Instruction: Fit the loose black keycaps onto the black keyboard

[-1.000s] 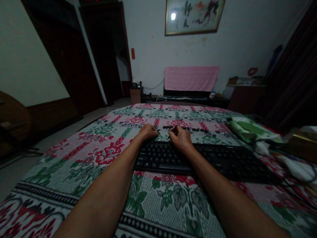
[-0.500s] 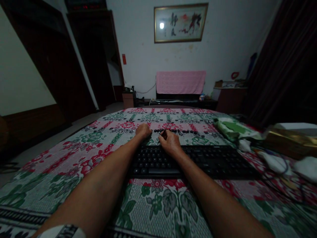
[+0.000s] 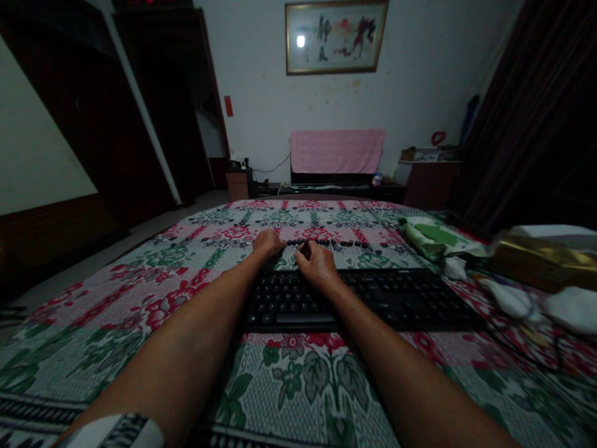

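A black keyboard (image 3: 396, 298) lies on a floral bedspread (image 3: 153, 292) in front of me. Both my forearms reach across it to its far left edge. My left hand (image 3: 268, 241) rests on the cloth just past the keyboard's far corner, fingers curled under into a loose fist. Beside it, my right hand (image 3: 317, 264) sits on the top key rows, its fingers pinched together at a small dark piece I cannot make out. A row of small dark pieces (image 3: 347, 244) lies on the cloth just beyond the keyboard.
A green and white cloth bundle (image 3: 436, 239) lies at the right, with a gold box (image 3: 543, 261), white objects (image 3: 571, 308) and a thin cable near it. Beyond the bed stand a pink-draped low cabinet (image 3: 336, 151), dark wardrobes (image 3: 140, 112) and a framed picture (image 3: 336, 36).
My head has shifted, so the whole scene slides left and down a little. Both hands stay curled at the keyboard's far left edge with hardly any movement.
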The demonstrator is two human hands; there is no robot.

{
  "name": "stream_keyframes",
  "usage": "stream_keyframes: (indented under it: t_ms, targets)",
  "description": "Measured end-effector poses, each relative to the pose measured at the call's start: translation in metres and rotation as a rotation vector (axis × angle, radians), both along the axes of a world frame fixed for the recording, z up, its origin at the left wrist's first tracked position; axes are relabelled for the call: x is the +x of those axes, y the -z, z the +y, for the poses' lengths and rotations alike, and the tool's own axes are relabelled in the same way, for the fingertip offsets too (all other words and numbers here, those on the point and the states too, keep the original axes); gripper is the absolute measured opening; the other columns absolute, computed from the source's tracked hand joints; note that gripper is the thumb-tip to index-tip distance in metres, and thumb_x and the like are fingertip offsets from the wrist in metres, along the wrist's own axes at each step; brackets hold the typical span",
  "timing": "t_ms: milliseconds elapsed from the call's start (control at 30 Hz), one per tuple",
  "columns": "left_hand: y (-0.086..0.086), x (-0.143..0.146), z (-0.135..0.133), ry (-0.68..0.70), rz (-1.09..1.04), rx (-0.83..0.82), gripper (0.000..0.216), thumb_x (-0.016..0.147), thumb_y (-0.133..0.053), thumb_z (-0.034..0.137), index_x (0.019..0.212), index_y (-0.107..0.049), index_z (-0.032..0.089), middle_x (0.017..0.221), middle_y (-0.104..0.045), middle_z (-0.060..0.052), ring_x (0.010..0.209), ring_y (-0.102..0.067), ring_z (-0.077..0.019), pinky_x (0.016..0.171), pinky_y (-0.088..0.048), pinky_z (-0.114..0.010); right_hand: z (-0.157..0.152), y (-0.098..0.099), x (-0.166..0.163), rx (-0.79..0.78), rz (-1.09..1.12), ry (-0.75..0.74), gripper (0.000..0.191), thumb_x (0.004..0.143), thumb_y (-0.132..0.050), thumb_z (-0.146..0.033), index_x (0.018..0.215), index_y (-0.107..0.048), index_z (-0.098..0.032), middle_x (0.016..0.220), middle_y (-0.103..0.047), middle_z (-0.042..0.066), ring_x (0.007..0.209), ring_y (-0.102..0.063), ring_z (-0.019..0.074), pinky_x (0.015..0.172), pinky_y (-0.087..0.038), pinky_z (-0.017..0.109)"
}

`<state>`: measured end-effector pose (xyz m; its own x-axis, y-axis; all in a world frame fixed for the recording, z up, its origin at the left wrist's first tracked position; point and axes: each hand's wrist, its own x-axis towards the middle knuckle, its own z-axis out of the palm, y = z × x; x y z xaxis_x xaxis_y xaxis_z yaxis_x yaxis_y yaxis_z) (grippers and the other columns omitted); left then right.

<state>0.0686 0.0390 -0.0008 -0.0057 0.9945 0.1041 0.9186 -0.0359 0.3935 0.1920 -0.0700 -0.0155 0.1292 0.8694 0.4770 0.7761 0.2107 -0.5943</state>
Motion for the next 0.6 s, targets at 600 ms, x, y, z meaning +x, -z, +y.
stream_keyframes:
  t_ms: [600]
  targets:
    - [0.009, -0.063, -0.059, 0.271, -0.561, -0.165, 0.015, 0.062, -0.066, 0.02, 0.073, -0.072, 0.014, 0.06, -0.062, 0.002, 0.058, -0.053, -0.0103, 0.058, -0.039, -0.021, -0.004, -0.003, 0.001, 0.01, 0.004, -0.049, 0.013, 0.076, -0.06, -0.025, 0.086, -0.062, -0.016, 0.076, -0.069, 0.004, 0.071, -0.063, 0.0153, 0.068, -0.044, 0.025]
